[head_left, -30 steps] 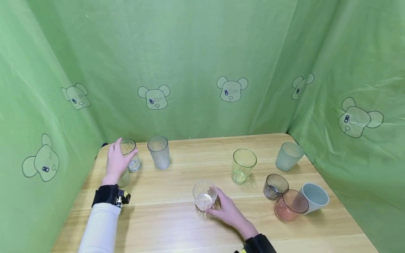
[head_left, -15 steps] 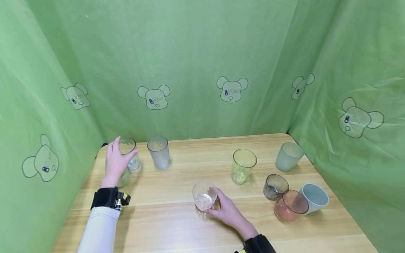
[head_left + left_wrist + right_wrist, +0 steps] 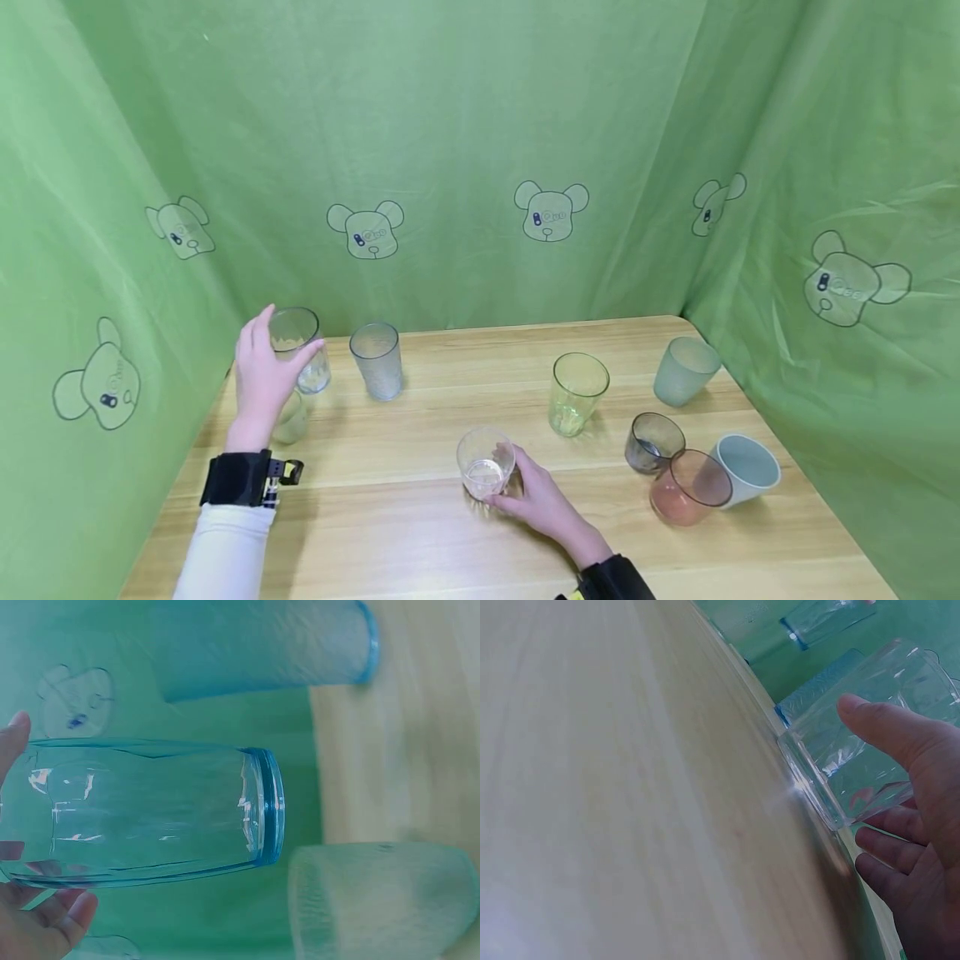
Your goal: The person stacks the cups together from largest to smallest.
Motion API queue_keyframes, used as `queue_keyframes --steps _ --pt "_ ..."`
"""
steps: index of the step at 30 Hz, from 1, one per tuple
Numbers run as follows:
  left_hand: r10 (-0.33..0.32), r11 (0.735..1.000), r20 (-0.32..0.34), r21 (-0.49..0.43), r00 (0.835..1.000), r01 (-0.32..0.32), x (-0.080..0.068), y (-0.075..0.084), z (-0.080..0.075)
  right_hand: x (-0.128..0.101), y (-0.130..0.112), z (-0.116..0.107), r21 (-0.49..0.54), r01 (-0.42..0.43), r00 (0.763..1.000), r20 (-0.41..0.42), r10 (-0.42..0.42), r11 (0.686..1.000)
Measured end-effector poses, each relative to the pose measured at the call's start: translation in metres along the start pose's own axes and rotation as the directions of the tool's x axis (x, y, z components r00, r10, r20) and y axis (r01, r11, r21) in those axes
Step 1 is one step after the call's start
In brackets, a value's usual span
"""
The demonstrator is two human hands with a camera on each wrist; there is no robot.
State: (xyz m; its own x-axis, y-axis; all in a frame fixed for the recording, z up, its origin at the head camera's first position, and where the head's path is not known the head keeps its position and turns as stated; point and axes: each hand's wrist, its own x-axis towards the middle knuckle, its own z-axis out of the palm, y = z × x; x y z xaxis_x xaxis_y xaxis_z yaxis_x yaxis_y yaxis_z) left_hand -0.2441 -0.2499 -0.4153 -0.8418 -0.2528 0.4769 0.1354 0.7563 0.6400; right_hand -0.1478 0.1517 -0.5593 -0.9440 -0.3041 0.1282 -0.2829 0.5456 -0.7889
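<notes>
My left hand grips a clear drinking glass and holds it a little above the wooden table at the far left; in the left wrist view the glass fills the frame, fingertips curled under it. A pale frosted cup stands just below that hand. My right hand holds a short clear glass that stands on the table near the front middle; the right wrist view shows this glass with the thumb against its side.
A tall frosted glass stands right of the left hand. To the right are a yellow-green glass, a grey-green cup, a smoky short glass, a tilted pink glass and a tilted pale blue cup. Green curtains enclose three sides.
My left hand has lifted the clear glass up off the table and drawn slightly left. The right hand and its short glass have not moved.
</notes>
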Motion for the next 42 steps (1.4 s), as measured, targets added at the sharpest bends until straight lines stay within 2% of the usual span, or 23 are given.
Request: queue_keyframes --steps 6,10,15,21,26,28,30,35,42 --pt "0.069 0.997 -0.068 -0.022 0.995 -0.071 -0.007 0.025 -0.011 0.000 0.000 -0.001 0.009 0.002 1.000 0.002 -0.002 1.000" --pt "0.177 0.982 -0.113 -0.039 0.978 -0.183 -0.014 0.043 -0.014 0.000 0.000 0.000 0.000 0.007 1.000 -0.001 -0.007 1.000" --pt "0.341 0.933 -0.182 -0.055 0.922 -0.356 -0.025 0.061 -0.012 0.000 0.000 0.001 0.004 0.014 1.000 -0.007 -0.014 1.000" --pt "0.473 0.867 -0.222 -0.053 0.853 -0.495 -0.039 0.078 -0.004 0.000 0.001 0.001 -0.012 0.008 1.000 -0.006 -0.008 1.000" --pt "0.539 0.824 -0.211 -0.069 0.815 -0.562 -0.050 0.091 0.005 0.000 0.002 0.001 -0.011 0.004 1.000 -0.008 -0.004 1.000" --pt "0.554 0.813 -0.199 -0.081 0.808 -0.577 -0.055 0.096 0.008 0.000 0.003 0.002 -0.009 0.006 1.000 -0.009 -0.006 1.000" --pt "0.577 0.794 -0.196 -0.091 0.793 -0.601 -0.060 0.101 0.012 -0.001 0.004 0.002 -0.011 0.003 1.000 -0.009 -0.003 1.000" --pt "0.604 0.767 -0.168 -0.143 0.779 -0.626 -0.073 0.113 0.022 -0.001 0.005 0.002 -0.019 0.006 1.000 -0.018 -0.007 1.000" --pt "0.625 0.736 -0.174 -0.192 0.761 -0.649 -0.086 0.127 0.037 0.000 0.005 0.003 -0.020 0.002 1.000 -0.021 -0.003 1.000"
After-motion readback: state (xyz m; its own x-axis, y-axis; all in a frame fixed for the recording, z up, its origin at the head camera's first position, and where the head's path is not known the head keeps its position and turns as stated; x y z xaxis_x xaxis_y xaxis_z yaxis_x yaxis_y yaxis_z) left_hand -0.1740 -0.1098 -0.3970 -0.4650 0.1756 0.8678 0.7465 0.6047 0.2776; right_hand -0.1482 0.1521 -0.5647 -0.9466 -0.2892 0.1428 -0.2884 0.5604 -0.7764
